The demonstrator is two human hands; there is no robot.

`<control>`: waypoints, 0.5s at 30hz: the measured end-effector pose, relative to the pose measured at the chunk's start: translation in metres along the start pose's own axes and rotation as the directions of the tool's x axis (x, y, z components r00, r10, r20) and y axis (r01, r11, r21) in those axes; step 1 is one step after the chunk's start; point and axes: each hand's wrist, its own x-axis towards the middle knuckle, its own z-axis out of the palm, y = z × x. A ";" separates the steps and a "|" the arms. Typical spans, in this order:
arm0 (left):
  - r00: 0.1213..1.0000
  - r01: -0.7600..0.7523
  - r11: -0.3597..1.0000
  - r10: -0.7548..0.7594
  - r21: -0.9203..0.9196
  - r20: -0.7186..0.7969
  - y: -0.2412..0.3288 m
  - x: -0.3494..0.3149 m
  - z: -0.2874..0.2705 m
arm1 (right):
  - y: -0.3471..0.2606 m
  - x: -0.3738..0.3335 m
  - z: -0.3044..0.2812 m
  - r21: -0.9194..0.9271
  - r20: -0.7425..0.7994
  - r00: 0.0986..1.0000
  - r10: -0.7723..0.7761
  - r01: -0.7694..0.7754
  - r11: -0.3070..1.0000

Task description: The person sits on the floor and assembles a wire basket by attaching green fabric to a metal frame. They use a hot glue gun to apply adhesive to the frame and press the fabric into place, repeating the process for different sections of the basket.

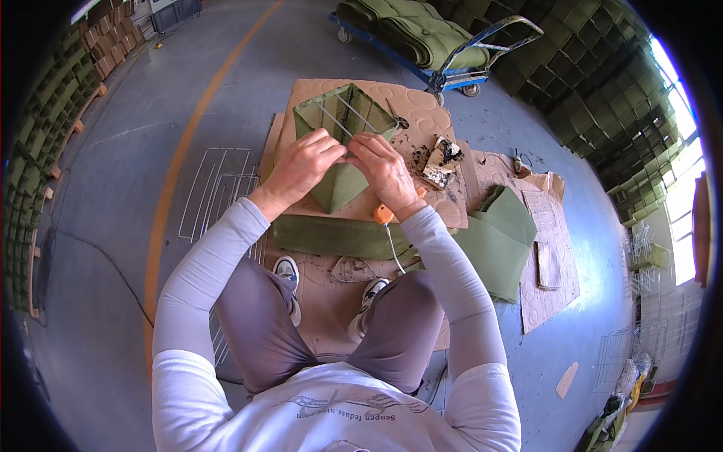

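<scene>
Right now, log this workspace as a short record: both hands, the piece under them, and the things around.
left hand: over the green bag, grip unclear
right hand: fingertips close to the left's, grip unclear
bag opening: crossed by two metal rods
by right wrist: orange tool, white cord
right of bag: stained block
left floor: wire frames
far floor: blue trolley, green sheets aboard
</scene>
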 end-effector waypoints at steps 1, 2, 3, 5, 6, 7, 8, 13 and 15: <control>1.000 0.027 1.000 -0.027 -0.009 0.011 0.001 0.003 0.004 | 0.005 0.001 -0.001 0.019 0.012 1.000 -0.003 0.003 1.000; 0.998 0.053 0.998 -0.053 -0.019 0.022 0.003 0.008 0.010 | 0.012 0.001 -0.005 0.037 0.025 1.000 -0.006 0.005 0.999; 0.996 0.079 0.996 -0.078 -0.029 0.038 0.005 0.013 0.017 | 0.019 0.000 -0.009 0.057 0.036 0.999 -0.005 0.003 0.998; 0.996 0.088 0.996 -0.087 -0.033 0.037 0.011 0.022 0.025 | 0.028 0.003 -0.024 0.050 0.080 0.997 -0.022 0.018 0.999; 0.995 0.094 0.995 -0.093 -0.034 0.031 0.015 0.027 0.028 | 0.030 0.005 -0.031 0.007 0.090 0.995 -0.052 0.051 0.999; 0.995 0.100 0.994 -0.099 -0.035 0.024 0.017 0.029 0.029 | 0.030 0.007 -0.036 -0.035 0.102 0.991 -0.082 0.086 0.996; 0.990 0.137 0.990 -0.135 -0.041 0.050 0.018 0.029 0.027 | 0.028 0.007 -0.039 -0.101 0.087 0.990 -0.108 0.117 0.988; 0.915 0.191 0.970 -0.230 -0.148 -0.332 0.016 -0.004 0.001 | -0.004 -0.017 -0.038 -0.112 -0.082 0.996 0.016 -0.025 0.993; 0.940 0.169 0.985 -0.168 -0.024 -0.298 0.006 -0.021 -0.003 | -0.013 -0.020 -0.029 -0.078 -0.116 0.992 0.045 -0.054 0.995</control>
